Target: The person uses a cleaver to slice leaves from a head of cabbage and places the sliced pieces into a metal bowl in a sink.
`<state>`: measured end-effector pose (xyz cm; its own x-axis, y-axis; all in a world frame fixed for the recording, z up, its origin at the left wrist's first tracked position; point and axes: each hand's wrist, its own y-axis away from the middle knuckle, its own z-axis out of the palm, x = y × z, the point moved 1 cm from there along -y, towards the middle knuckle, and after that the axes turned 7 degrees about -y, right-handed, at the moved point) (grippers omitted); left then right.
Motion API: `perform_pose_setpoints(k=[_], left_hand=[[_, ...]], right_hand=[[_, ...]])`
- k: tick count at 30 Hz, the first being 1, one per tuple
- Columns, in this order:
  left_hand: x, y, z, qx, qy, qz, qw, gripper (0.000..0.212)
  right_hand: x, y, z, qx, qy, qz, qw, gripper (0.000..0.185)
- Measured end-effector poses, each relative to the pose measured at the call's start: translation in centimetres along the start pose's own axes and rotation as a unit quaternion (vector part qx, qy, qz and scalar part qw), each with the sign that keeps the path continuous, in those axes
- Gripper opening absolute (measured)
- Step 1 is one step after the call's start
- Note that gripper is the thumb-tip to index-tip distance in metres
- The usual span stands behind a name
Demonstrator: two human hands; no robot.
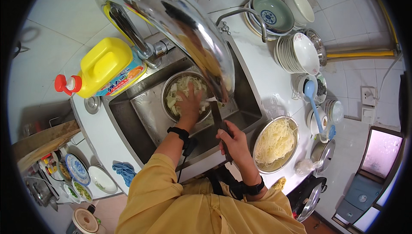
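Observation:
My left hand (189,103) lies with its fingers spread on cut pale vegetable pieces, probably cabbage (175,94). They sit in a round metal bowl (164,103) inside the stainless steel sink (148,105). To the right of the bowl, my right hand (234,140) grips a long dark knife (217,113), seen nearly edge-on and pointing away from me over the sink. The big chrome faucet (206,41) arches above and hides part of the bowl's right side. A white streak, perhaps water, shows beside its spout end.
A metal basin (257,166) of pale thin shreds (275,140) stands right of the sink. Stacked bowls (302,53), a blue ladle (313,105) and a thin curved tap (241,10) are behind. At left are a yellow detergent jug (106,60) and a blue cloth (125,171).

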<state>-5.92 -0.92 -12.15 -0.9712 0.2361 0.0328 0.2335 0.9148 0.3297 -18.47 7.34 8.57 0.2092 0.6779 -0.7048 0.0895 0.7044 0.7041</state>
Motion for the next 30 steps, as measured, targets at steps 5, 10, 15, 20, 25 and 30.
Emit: perform_pose_setpoints(k=[5,10,15,20,25,30], left_hand=[[-3.3,-2.0,0.3,0.040,0.143,0.003,0.989,0.055],[-5.4,-1.1,-3.7,0.067,0.387,-0.044,0.918,0.052],[-8.3,-1.3,-3.8,-0.038,0.527,-0.109,0.842,0.066],[-7.2,1.6,-6.6,0.089,0.175,-0.012,0.980,0.077],[-2.6,3.3,-8.1,-0.111,0.083,0.014,0.990,0.084],[-2.9,-0.3,-0.4,-0.034,0.146,0.038,0.988,0.072]], right_hand=[[-0.3,0.4,-0.6,0.003,-0.011,-0.032,0.999,0.047],[0.0,0.3,-1.5,0.021,-0.024,-0.050,0.998,0.046],[-0.3,0.2,-1.2,0.011,-0.032,-0.047,0.998,0.048],[0.0,0.1,-0.5,0.013,-0.036,-0.036,0.999,0.049],[-0.4,-0.2,0.3,-0.005,-0.018,-0.033,0.999,0.049],[-0.6,-0.5,0.5,0.004,-0.027,-0.026,0.999,0.047]])
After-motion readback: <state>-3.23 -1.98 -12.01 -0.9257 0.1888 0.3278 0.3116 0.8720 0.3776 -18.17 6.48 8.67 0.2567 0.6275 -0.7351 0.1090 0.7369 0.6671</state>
